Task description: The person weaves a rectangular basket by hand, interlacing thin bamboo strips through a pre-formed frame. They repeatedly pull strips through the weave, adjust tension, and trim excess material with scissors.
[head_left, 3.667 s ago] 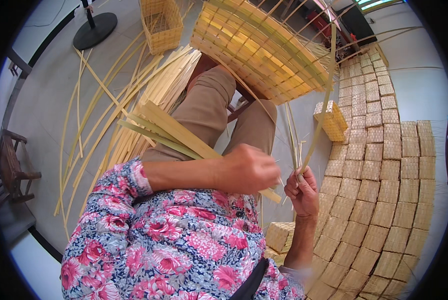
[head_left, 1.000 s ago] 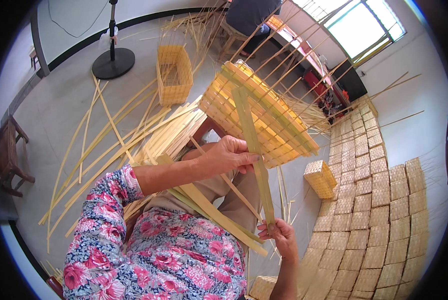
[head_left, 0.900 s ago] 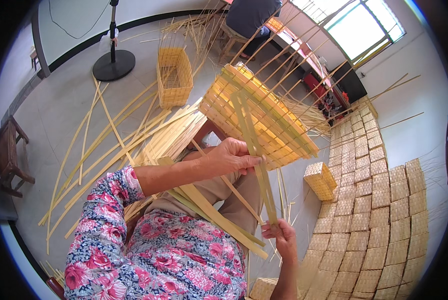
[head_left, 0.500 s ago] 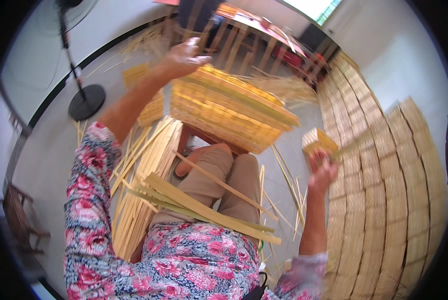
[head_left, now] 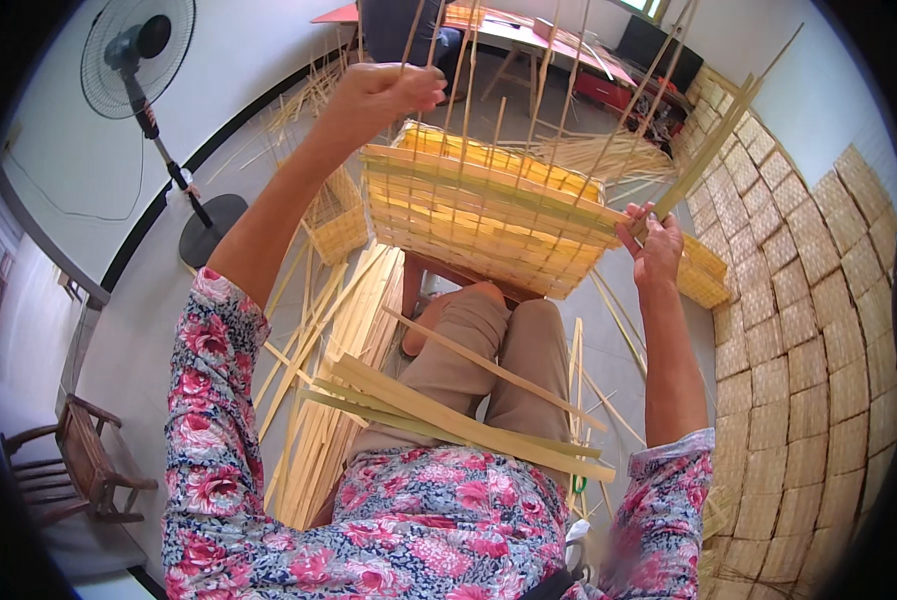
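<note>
While the half-woven bamboo basket (head_left: 484, 225) rests on the knees, the left hand (head_left: 384, 90) pinches upright strips (head_left: 466, 70) and the right hand (head_left: 654, 245) grips one; light, springy, splintery, best held low.

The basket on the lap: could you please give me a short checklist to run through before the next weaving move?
1. Basket steady on the knees: ok, it rests there upright.
2. Left hand gripping the upright strips: ok, closed around thin ones above the rim.
3. Right hand gripping the flat strip: ok, held at the basket's right corner.
4. Spare strips in reach: ok, a bundle lies across the lap.
5. Weave rows even: cannot tell, too fine to judge.
</note>
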### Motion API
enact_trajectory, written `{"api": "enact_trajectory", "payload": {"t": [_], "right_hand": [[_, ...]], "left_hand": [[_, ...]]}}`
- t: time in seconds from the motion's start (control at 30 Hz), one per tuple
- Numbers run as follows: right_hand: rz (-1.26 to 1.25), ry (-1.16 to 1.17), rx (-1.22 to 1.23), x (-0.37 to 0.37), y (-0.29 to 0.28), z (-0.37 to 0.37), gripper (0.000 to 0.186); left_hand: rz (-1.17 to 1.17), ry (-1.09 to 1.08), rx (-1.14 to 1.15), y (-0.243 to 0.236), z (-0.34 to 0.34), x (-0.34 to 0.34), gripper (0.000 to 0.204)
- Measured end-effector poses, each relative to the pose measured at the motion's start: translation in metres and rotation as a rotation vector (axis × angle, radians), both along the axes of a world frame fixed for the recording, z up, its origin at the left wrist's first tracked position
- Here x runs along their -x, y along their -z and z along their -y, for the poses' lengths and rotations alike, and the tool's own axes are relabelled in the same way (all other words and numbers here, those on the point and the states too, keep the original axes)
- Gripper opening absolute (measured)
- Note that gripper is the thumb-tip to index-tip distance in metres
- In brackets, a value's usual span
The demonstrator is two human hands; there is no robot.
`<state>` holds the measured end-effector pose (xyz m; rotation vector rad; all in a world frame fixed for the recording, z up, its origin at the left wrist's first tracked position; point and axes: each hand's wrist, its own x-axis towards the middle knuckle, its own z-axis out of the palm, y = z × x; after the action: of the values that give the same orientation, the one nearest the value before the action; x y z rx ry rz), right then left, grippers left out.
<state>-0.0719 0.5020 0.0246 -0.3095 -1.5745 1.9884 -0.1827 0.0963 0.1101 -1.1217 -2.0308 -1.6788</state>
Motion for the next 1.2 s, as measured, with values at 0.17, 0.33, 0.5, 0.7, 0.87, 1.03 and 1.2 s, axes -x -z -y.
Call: {"api": "enact_trajectory", "payload": {"t": [0.17, 0.33, 0.5, 0.7, 0.87, 1.03, 1.2], "right_hand": [[-0.029, 0.022, 0.004, -0.003, 0.007, 0.001, 0.016], [-0.037, 0.024, 0.042, -0.014, 0.005, 0.01, 0.014], [-0.04, 0.038, 0.018, -0.019, 0.005, 0.013, 0.015], [-0.045, 0.027, 0.077, -0.025, 0.004, 0.029, 0.014], [-0.076, 0.031, 0.071, -0.028, -0.001, 0.03, 0.013], [-0.082, 0.036, 0.101, -0.029, 0.002, 0.038, 0.012], [-0.082, 0.031, 0.092, -0.029, 0.002, 0.037, 0.012]], "left_hand": [[0.019, -0.125, 0.457, -0.017, -0.016, -0.004, 0.082], [-0.143, -0.207, 0.56, -0.03, -0.019, -0.003, 0.047], [-0.038, 0.146, 0.273, -0.046, -0.039, -0.037, 0.043], [-0.126, -0.025, 0.645, -0.033, -0.057, -0.026, 0.046], [-0.202, 0.202, 0.783, -0.045, -0.068, -0.04, 0.055], [-0.029, 0.187, 0.673, -0.048, -0.09, -0.042, 0.07], [-0.175, 0.576, 0.747, -0.051, -0.105, -0.029, 0.043]]}}
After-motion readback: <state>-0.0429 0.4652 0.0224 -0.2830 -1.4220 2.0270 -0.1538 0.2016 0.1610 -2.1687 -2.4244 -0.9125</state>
